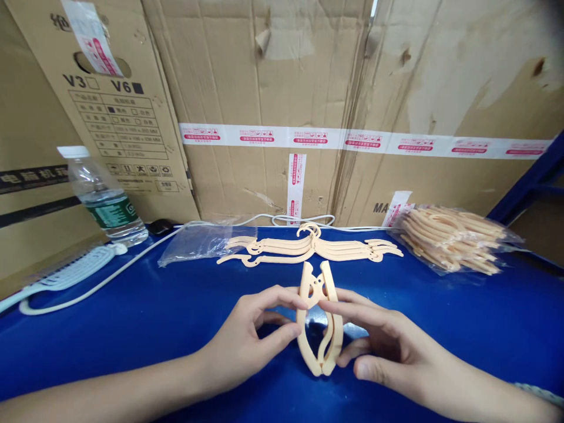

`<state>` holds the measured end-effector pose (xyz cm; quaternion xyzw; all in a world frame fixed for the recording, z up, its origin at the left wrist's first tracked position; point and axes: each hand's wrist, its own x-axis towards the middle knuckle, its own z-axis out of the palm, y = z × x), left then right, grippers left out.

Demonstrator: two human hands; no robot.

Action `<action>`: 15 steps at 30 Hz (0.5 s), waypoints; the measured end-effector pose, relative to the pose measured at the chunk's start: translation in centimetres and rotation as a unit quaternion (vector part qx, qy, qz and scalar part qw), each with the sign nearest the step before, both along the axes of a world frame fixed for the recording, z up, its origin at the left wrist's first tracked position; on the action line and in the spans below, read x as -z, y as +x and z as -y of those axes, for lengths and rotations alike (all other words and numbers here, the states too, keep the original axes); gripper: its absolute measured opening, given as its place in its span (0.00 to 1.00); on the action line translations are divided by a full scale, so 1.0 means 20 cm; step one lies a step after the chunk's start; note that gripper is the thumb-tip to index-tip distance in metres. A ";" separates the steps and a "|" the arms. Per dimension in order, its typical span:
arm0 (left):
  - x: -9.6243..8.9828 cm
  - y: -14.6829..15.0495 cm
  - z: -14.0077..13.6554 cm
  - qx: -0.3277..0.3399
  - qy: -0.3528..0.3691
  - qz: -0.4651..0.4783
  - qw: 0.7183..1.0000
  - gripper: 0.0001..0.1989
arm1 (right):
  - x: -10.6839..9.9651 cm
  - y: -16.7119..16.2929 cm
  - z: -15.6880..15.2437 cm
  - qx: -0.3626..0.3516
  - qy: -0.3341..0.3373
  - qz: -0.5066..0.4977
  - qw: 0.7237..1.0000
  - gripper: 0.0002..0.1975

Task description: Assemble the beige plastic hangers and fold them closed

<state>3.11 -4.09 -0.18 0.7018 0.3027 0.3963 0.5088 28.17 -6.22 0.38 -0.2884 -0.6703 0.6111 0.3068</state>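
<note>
A cream folding clothes hanger (302, 338), folded into a narrow almond shape, is held upright over the blue table in the middle of the view. My left hand (259, 329) grips its left arm between thumb and fingers. On the other side, the fingers of my right hand (381, 341) press against the right arm, with the thumb apart from it below. Just behind lie several unfolded cream hangers (282, 249), stacked with their hooks together at the centre.
At the back right sits a plastic bag of folded hangers (453, 238). An empty clear bag (194, 244) lies back left, near a water bottle (110, 202), a pale blue hairbrush (79, 270) and a white cable (101, 294). Cardboard sheets (247, 76) stand along the back.
</note>
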 end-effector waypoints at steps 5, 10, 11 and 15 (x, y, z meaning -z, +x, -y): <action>0.02 -0.01 -0.02 -0.022 -0.019 0.019 0.999 0.10 | -0.02 0.01 0.00 0.017 0.035 0.026 0.999 0.24; 0.03 -0.01 -0.03 -0.022 -0.016 0.014 1.000 0.13 | -0.04 0.02 0.00 0.009 0.075 0.097 0.992 0.24; 0.03 -0.01 -0.02 -0.011 -0.015 0.014 1.000 0.14 | -0.04 0.02 -0.01 0.002 0.081 0.109 0.991 0.25; 0.03 0.00 -0.01 0.026 -0.015 0.023 0.999 0.19 | -0.04 0.03 -0.02 0.008 0.131 0.167 0.977 0.25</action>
